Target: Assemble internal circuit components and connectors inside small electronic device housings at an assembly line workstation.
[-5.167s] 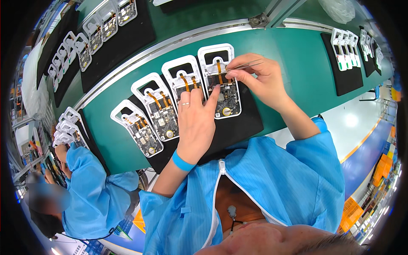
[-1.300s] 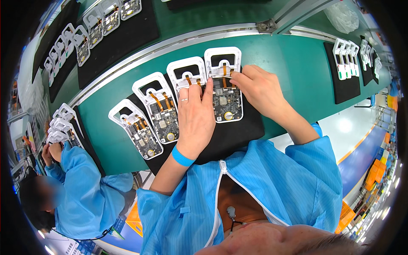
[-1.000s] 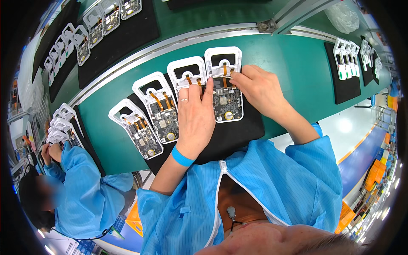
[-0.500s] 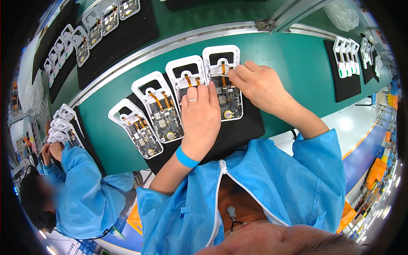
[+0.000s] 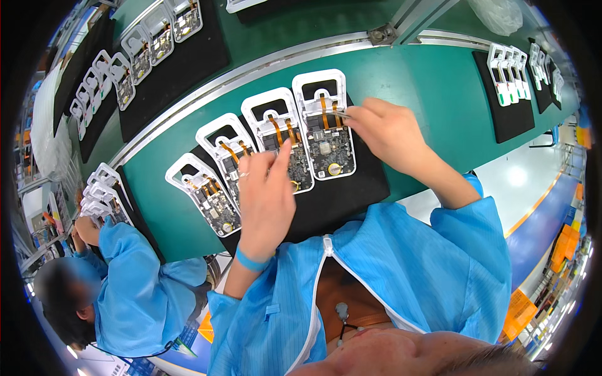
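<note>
Four white-framed device housings with dark circuit boards and orange ribbon cables lie in a row. Over the rightmost housing point(image 5: 325, 149), my right hand point(image 5: 390, 133) pinches slim metal tweezers point(image 5: 342, 114), their tips beside its ribbon cables near the top of the board. My left hand point(image 5: 266, 199), slightly blurred, hovers with fingers apart and nothing visible in them. It covers part of the third housing from the right point(image 5: 216, 128), and its index fingertip is by the cables of the second housing point(image 5: 266, 100). The leftmost housing point(image 5: 216, 207) lies untouched.
The housings rest on a black mat point(image 5: 370, 182) on the green bench point(image 5: 401, 81). A metal rail point(image 5: 251, 66) runs behind. More housings stand on mats at the upper left and far right point(image 5: 509, 75). A co-worker in blue point(image 5: 141, 282) sits at the left.
My left hand has moved left and nearer, off the rightmost housing, uncovering the boards of the two right ones. My right hand, still with the tweezers, has shifted slightly to the right.
</note>
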The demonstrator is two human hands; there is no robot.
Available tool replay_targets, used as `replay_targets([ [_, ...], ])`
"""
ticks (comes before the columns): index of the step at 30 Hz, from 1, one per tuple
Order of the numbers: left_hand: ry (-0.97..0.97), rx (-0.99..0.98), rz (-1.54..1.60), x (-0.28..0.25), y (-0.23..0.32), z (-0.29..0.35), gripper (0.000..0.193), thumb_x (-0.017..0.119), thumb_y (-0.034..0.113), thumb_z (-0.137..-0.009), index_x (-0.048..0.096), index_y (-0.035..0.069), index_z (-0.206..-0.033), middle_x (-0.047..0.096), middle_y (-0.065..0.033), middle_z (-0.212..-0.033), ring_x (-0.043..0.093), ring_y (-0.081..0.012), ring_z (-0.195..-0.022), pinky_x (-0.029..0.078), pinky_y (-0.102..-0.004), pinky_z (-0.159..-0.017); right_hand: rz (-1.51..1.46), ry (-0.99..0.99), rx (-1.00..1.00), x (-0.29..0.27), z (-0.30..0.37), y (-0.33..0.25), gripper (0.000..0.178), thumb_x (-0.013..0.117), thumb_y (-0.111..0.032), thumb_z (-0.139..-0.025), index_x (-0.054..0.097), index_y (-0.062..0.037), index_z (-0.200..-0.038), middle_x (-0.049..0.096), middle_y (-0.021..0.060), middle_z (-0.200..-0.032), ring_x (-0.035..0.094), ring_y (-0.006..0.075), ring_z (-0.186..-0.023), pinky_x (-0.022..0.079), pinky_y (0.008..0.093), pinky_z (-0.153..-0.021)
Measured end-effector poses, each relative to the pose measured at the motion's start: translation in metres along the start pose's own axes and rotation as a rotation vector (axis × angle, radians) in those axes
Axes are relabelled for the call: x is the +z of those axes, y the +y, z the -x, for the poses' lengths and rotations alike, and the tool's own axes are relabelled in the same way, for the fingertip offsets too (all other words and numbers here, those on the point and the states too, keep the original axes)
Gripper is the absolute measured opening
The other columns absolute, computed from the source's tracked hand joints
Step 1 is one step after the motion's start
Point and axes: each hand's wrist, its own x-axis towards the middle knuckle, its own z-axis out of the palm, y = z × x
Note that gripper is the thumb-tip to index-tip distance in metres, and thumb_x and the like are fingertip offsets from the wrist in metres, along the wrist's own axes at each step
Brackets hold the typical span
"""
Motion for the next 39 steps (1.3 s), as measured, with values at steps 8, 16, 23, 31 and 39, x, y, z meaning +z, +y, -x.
replay_targets([
  [8,0.267,-0.708,0.213,-0.067,-0.088,0.119,0.028,0.055,0.001,-0.096,0.064,-0.002,-0.122,0.068,-0.0119,-0.102,0.064,-0.0163,-0.090,0.051,-0.0291,-0.078,-0.582,-0.021,0.734,-0.004,0.056,0.009,0.019,0.067,-0.016,-0.092,0.065,-0.0012,-0.103,0.059,0.0090,-0.075,0.052,0.0154,-0.063,0.043,0.0316,-0.059],
  [16,0.266,-0.775,0.485,-0.038,-0.114,0.142,0.038,0.055,0.004,-0.098,0.055,-0.007,-0.134,0.066,-0.0056,-0.097,0.059,-0.0089,-0.084,0.048,-0.0247,-0.075,-0.467,0.052,0.664,0.014,0.062,-0.031,0.031,0.069,-0.019,-0.089,0.066,0.0046,-0.109,0.065,0.0190,-0.091,0.063,0.0308,-0.078,0.051,0.0384,-0.071],
  [23,0.269,-0.785,0.882,-0.044,-0.114,0.132,0.043,0.054,0.001,-0.098,0.046,-0.008,-0.139,0.065,-0.0097,-0.106,0.060,-0.0107,-0.092,0.049,-0.0249,-0.080,-0.611,0.102,0.656,0.036,0.067,-0.007,0.022,0.070,-0.010,-0.088,0.062,0.0008,-0.105,0.063,0.0068,-0.093,0.058,0.0147,-0.084,0.049,0.0296,-0.078],
  [31,0.351,-0.629,1.328,-0.041,-0.106,0.125,0.044,0.053,-0.001,-0.098,0.040,-0.005,-0.140,0.061,-0.0124,-0.120,0.060,-0.0167,-0.109,0.050,-0.0289,-0.093,-0.956,0.190,0.622,0.019,0.058,-0.009,0.017,0.069,-0.007,-0.090,0.060,-0.0024,-0.104,0.057,-0.0027,-0.091,0.053,0.0057,-0.085,0.045,0.0240,-0.080],
  [39,0.436,-0.451,1.267,-0.090,-0.105,0.057,0.050,0.055,-0.001,-0.096,0.037,-0.010,-0.142,0.061,-0.0142,-0.124,0.061,-0.0182,-0.111,0.049,-0.0303,-0.099,-0.744,0.294,0.508,-0.032,-0.009,0.006,0.022,0.072,-0.012,-0.086,0.059,-0.0006,-0.099,0.058,0.0005,-0.083,0.051,0.0104,-0.076,0.045,0.0292,-0.072],
])
